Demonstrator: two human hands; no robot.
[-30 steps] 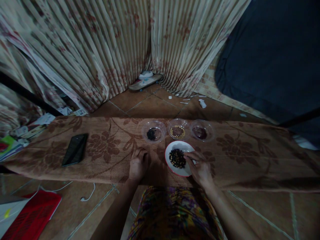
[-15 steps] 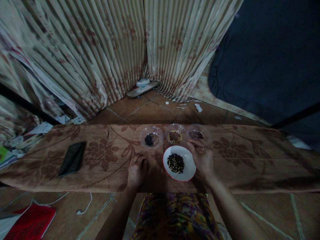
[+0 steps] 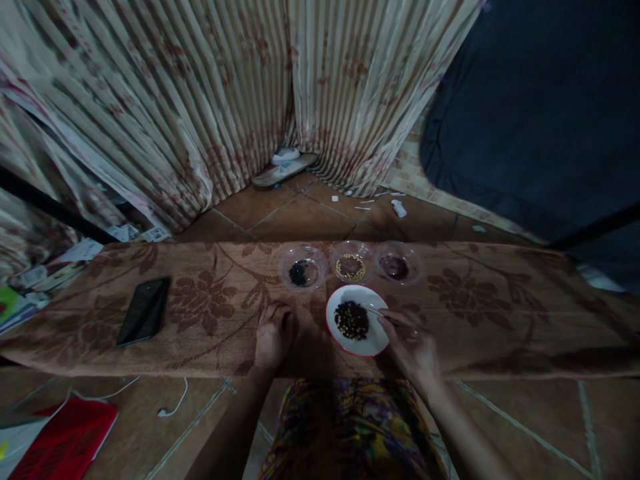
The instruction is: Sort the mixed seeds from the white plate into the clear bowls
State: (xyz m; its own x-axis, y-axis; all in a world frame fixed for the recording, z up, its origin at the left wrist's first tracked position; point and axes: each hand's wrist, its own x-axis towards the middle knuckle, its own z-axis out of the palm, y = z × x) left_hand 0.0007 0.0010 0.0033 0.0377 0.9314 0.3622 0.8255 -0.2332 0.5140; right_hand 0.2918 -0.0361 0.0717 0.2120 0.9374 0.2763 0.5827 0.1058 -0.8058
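Observation:
My right hand [image 3: 411, 343] pinches slim, silvery tweezers [image 3: 374, 309], whose tips reach over the white red-rimmed bowl [image 3: 371, 341]. Inside the bowl lies a mixed heap of dark and yellow beans [image 3: 351, 321]. My left hand [image 3: 274, 331] rests on the cloth left of the bowl, its fingers curled in and nothing visible in them. Behind the bowl stand three clear plastic cups in a row: the left cup [image 3: 316, 257] has black beans, the middle cup [image 3: 351, 248] yellow ones, and the right cup [image 3: 410, 260] dark reddish ones.
A brown flower-patterned cloth [image 3: 490, 340] covers the narrow table. On its left lies a black phone [image 3: 144, 311]. A striped curtain [image 3: 240, 87] hangs beyond, with a skateboard [image 3: 285, 171] at its foot. On the floor lie a red bag [image 3: 75, 437] and a white earphone cord [image 3: 175, 403].
My right hand has drawn back from the right cup, and the tweezers now point into the white bowl. My left hand stays where it was.

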